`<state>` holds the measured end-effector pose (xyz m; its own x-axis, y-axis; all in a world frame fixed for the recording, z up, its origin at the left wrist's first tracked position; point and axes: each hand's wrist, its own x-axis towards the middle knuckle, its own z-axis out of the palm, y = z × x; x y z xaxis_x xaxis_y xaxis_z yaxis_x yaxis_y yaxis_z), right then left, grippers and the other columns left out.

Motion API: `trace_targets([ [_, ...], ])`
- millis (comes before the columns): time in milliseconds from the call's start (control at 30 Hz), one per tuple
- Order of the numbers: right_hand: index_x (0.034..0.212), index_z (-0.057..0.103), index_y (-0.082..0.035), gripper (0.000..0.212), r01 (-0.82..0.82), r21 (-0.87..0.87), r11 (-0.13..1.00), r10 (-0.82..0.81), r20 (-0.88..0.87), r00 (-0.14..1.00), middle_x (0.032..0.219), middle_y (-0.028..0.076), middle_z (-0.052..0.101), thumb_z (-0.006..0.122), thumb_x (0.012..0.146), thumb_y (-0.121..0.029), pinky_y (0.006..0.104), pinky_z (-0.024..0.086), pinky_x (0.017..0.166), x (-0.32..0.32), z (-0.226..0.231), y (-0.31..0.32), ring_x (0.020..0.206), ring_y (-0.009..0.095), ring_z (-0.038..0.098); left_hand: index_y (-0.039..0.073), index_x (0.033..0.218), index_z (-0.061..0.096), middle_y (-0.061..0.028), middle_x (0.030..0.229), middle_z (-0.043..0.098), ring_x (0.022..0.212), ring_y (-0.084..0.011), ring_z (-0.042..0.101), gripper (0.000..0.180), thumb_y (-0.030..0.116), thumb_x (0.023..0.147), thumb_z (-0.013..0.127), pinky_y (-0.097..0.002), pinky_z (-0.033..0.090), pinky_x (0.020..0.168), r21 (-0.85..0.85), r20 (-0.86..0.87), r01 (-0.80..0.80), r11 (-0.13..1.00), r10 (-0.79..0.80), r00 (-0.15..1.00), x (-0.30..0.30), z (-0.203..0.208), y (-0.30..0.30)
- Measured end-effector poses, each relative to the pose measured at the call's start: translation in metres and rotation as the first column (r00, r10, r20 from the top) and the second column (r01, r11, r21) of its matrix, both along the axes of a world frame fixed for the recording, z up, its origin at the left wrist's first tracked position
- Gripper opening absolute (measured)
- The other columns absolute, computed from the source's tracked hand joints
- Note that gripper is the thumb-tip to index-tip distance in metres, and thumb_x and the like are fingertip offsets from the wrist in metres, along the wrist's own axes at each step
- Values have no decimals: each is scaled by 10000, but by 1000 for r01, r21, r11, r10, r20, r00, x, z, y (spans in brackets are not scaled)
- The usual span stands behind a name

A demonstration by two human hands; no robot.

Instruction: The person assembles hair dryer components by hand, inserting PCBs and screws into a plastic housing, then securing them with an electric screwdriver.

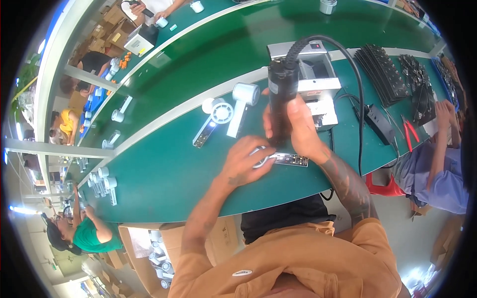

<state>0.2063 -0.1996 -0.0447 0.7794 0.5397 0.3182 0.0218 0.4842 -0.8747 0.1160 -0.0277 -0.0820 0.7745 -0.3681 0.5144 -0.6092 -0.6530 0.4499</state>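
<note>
A black electric screwdriver [282, 82] stands upright in my right hand [304, 128], its cable arching up and over to the right. Its lower tip is hidden behind my fingers. My left hand [242, 161] grips a light-grey round housing [259, 158] on the green table, directly below the screwdriver. From that housing a narrow circuit board strip [292, 159] reaches out to the right. Just beyond my hands lie two similar assemblies: one grey housing [246, 93] with a pale strip, and one ring-shaped housing [221, 112] with a lit board.
A white boxy machine [325, 88] stands behind my right hand. Farther right are stacked black strips [380, 74], a black power strip [378, 124] and red-handled pliers [410, 135]. Grey assemblies [103, 183] sit at left; an open carton [198, 238] is below. Co-workers sit either side.
</note>
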Motion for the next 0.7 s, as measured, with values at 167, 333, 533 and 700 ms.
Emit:
trace_targets([
  [167, 1347, 432, -26, 681, -26, -39, 999, 25, -28, 999, 826, 75, 592, 379, 1013, -618, 276, 474, 640, 0, 2, 3, 701, 130, 577, 52, 962, 700, -87, 993, 643, 914, -286, 647, 230, 89, 750, 782, -383, 523, 750, -1, 4, -5, 1000, 5, 1000, -3, -1, 0],
  [333, 1347, 435, -29, 670, -50, -34, 998, 48, -41, 998, 824, 72, 591, 369, 1020, -610, 283, 471, 648, -2, 0, 2, 700, 134, 576, 53, 952, 703, -87, 993, 642, 915, -289, 649, 216, 86, 754, 780, -386, 525, 752, -4, 9, -28, 1000, 28, 1000, -4, 2, -1],
  [533, 1351, 424, -21, 671, 25, -31, 999, -25, -6, 1000, 817, 76, 588, 350, 1027, -603, 274, 463, 653, -2, 3, -1, 704, 137, 580, 60, 963, 703, -84, 993, 642, 921, -292, 650, 224, 88, 754, 779, -387, 527, 759, -15, -25, 10, 1000, -10, 1000, 1, 2, -1],
  [700, 1347, 425, -17, 664, -17, -33, 999, 17, -1, 1000, 819, 81, 591, 367, 1027, -595, 274, 461, 655, 1, -1, 3, 702, 137, 580, 60, 963, 701, -83, 993, 641, 931, -289, 647, 232, 83, 747, 782, -392, 525, 765, 2, -22, -21, 1000, 21, 1000, -4, -1, 1],
])
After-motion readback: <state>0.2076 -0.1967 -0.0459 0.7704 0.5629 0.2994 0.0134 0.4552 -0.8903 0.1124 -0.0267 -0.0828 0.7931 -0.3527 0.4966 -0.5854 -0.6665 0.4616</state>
